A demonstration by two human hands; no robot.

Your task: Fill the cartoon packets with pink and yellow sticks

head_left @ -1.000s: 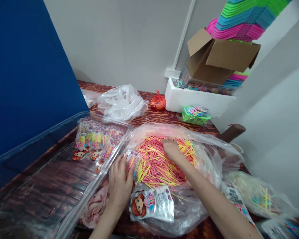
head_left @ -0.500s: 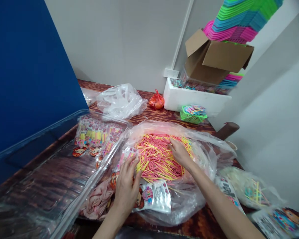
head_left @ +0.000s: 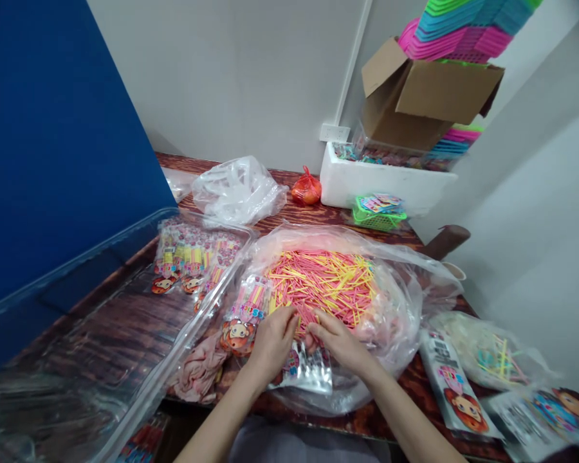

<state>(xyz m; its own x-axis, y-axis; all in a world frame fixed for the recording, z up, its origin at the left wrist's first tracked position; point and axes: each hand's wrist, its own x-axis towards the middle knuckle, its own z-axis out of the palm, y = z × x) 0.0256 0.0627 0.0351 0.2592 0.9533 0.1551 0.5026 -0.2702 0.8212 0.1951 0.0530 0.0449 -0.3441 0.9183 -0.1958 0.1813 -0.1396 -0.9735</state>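
Observation:
A heap of thin pink and yellow candy sticks (head_left: 323, 283) lies in an open clear plastic bag (head_left: 395, 341). My left hand (head_left: 275, 341) is at the heap's near left edge, its fingers pinched together; what they hold is hidden. Close beside it, my right hand (head_left: 335, 337) is closed with thumb and fingertips on a few pink sticks at the near edge. Below the hands lies a silver printed pouch (head_left: 311, 372), partly covered by them. Left of the heap is a filled clear pouch (head_left: 246, 308) with a cartoon figure.
A clear plastic tray (head_left: 125, 321) at left holds several filled pouches (head_left: 190, 257). Pink cloth (head_left: 200, 373) lies beside it. Behind are a white plastic bag (head_left: 241, 186), a red net bag (head_left: 306, 188), a green basket (head_left: 379, 218) and a white foam box (head_left: 386, 183). More pouches (head_left: 456, 386) lie at right.
My right hand has come back from the middle of the heap toward me, next to my left hand. My left hand has moved right and its spread fingers have closed.

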